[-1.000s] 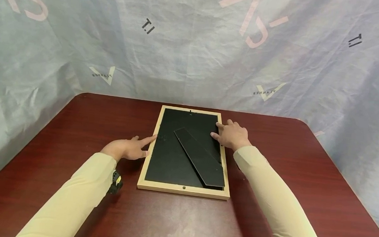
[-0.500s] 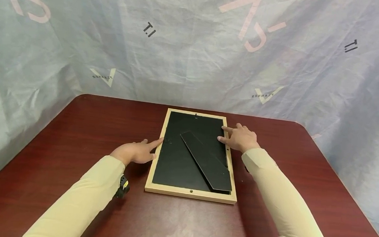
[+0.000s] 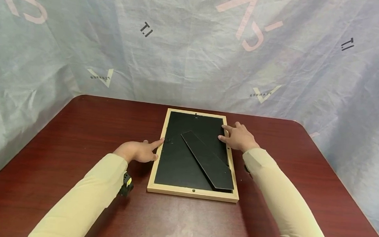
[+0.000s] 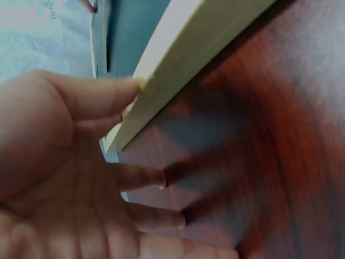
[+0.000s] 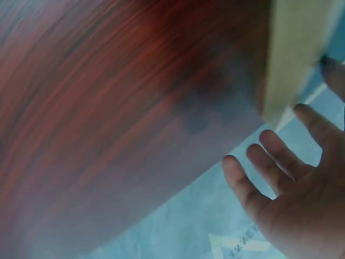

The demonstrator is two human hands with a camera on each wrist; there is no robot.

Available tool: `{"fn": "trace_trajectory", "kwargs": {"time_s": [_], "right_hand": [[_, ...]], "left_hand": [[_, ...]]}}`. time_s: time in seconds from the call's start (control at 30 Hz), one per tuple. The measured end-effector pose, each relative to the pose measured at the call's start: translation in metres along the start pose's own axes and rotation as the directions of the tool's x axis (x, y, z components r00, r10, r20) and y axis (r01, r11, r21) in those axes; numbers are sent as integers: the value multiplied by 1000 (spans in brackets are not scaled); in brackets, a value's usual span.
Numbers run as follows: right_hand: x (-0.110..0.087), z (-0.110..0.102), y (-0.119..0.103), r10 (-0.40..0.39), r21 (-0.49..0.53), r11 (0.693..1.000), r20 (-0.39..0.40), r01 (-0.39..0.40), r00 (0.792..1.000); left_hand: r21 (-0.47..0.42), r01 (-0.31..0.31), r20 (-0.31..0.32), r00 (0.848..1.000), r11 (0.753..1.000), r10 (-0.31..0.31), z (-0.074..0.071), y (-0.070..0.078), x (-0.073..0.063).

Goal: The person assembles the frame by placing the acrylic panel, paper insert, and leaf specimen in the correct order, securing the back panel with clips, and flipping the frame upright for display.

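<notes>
On the glossy reddish-brown wooden table (image 3: 182, 221), a rectangular pale-wood picture frame (image 3: 171, 189) lies back-up, its tapered black stand (image 3: 206, 162) slanting across it. The left hand (image 3: 140, 151), fingers extended, touches the left rail (image 3: 154, 171); farther off, the right hand (image 3: 240, 138), fingers spread, appears to touch the right rail (image 3: 231, 160). This looks like steadying; shifting it would call for even pressure from both sides.

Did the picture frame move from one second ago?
Yes, the picture frame shifted a little right, closer to the far right corner of the table.
</notes>
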State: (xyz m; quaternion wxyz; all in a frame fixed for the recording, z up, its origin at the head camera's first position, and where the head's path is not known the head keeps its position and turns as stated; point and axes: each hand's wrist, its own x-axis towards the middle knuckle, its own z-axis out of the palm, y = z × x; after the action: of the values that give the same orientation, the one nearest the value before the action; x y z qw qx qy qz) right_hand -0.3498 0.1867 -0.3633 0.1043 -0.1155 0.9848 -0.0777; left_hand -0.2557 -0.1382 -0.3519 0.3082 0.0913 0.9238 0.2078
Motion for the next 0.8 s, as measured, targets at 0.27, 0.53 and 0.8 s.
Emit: {"fn": "trace_trajectory", "kwargs": {"time_s": [0.27,0.53,0.8], "right_hand": [[-9,-1,-40,-177,228,955,-81,191,981],[-19,0,-83,-218,302,929,-19,214,976],[-31,10,-130,-103,163,982,6,100,995]], "left_hand": [[27,7,-3,1000,1000,-7,-3,-1,0],[15,-4,-37,999,1000,4,-3,2,-4],[23,-4,-34,999,1000,5,-3,1,-3]]}}
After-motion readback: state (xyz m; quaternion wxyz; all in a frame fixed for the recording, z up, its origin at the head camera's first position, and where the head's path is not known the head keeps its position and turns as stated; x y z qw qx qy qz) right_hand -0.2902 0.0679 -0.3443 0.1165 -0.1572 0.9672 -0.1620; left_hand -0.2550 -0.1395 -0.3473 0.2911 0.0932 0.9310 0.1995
